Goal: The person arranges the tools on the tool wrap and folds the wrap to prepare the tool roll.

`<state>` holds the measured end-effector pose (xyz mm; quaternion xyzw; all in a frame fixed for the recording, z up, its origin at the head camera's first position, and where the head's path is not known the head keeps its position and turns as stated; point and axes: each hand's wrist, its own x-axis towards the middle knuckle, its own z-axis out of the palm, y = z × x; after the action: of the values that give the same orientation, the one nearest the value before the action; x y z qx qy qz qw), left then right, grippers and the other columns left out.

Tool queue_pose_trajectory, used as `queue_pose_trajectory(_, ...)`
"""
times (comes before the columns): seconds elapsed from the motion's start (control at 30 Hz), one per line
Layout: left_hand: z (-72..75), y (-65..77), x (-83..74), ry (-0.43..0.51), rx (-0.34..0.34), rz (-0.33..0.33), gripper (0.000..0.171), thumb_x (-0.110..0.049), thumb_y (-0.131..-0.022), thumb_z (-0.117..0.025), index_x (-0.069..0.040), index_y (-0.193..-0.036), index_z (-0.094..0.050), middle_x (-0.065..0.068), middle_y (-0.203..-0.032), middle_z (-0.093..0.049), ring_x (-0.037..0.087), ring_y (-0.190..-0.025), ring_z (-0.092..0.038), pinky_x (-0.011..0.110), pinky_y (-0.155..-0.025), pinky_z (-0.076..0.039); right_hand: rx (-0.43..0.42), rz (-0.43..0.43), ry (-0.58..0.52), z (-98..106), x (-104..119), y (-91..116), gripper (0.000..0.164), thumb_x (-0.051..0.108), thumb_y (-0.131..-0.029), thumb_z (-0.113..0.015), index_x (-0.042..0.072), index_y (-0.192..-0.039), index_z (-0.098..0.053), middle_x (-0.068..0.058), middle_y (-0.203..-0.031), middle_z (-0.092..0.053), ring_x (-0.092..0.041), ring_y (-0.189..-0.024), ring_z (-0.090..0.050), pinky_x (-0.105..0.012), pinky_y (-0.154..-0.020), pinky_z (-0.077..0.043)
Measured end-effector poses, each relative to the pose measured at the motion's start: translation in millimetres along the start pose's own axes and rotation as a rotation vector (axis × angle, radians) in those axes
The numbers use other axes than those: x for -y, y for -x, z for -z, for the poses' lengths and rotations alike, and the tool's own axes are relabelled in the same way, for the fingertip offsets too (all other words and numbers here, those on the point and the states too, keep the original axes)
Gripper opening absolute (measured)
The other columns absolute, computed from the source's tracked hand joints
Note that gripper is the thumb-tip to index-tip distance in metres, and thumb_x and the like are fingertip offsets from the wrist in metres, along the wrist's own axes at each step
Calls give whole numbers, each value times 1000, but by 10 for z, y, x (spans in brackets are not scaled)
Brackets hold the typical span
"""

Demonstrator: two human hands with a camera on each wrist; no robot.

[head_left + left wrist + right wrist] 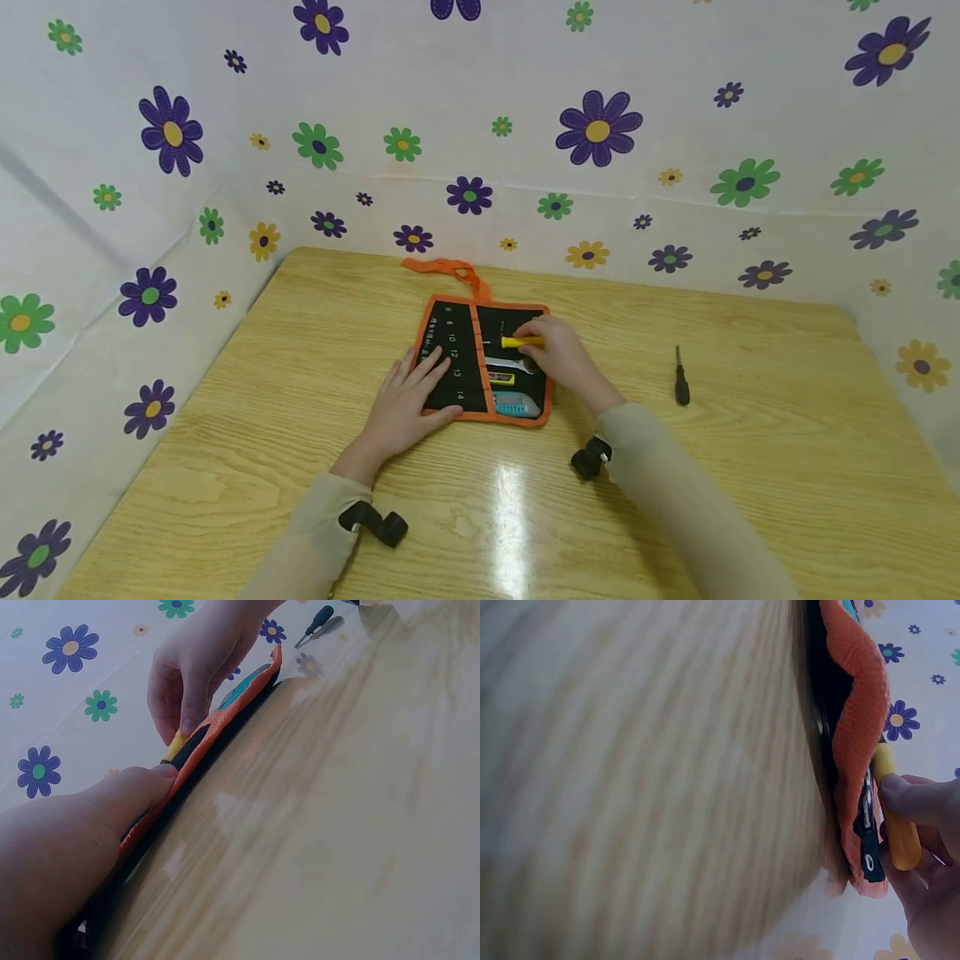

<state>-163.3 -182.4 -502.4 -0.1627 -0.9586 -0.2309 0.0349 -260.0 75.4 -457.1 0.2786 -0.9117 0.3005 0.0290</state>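
Steadying the tool pouch [468,335], probably, your left hand [407,398] lies spread across it; your right hand [564,355] pinches a yellow handle [512,342] near the pocket edge [483,362].

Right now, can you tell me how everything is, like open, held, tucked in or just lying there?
Pouch: unfolded on the table.
Strap: untied, loose.
Yellow tool: held in the right hand; I can't tell if its tip is tucked in.
Wrench: partly tucked into the pouch.
Yellow pack: partly tucked in.
Cutter: partly tucked in.
Black screwdriver: lying on the table, not held.
Left hand: resting on the pouch.
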Motion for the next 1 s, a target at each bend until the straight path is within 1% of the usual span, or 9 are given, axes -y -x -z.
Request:
queue_pose_trajectory(0.2, 0, -2, -5, -12, 0, -3, 78, -63, -89, -51, -19, -151, -32, 0, -158, -20, 32, -145, -3, 48, -115, -4, 37, -15, -6, -45, 48, -55, 17, 4, -88, -68, 2, -104, -72, -11, -104, -66, -27, -98, -60, -40, -88, -50)
queue_pose_trajectory(0.47, -5, -3, -1, -11, -13, -12, 79, -63, -88, -52, -18, -151, -33, 0, -158, -21, 32, -145, -3, 49, -115, -5, 84, -31, -6, -50, 61, -128, 17, 3, -89, -66, 3, -104, -73, -11, -105, -65, -25, -93, -61, -38, -84, -52)
queue_pose_trajectory(0.6, 0, -6, -3, -13, -6, -7, 79, -63, -89, -51, -19, -151, -32, 0, -158, -20, 32, -145, -3, 49, -115, -4, 108, -43, -4, -65, 42, -158, 19, 2, -91, -62, 3, -107, -73, -11, -104, -66, -25, -91, -62, -38, -83, -53)
queue_pose_trajectory(0.73, 1, -6, -5, -14, 2, -5, 79, -64, -89, -51, -19, -151, -32, -1, -158, -19, 31, -145, -2, 48, -115, -4, 128, -52, 5, -79, 36, -185, 21, 0, -93, -58, 2, -108, -73, -11, -103, -66, -25, -93, -62, -38, -84, -53)
queue_pose_trajectory(1.0, 5, -6, -4, -16, 4, -5, 78, -63, -90, -50, -18, -151, -32, 0, -158, -19, 31, -145, -2, 49, -115, -4, 125, -4, 53, -116, 105, -247, 20, -2, -88, -65, 4, -105, -74, -10, -105, -67, -25, -99, -62, -37, -86, -52)
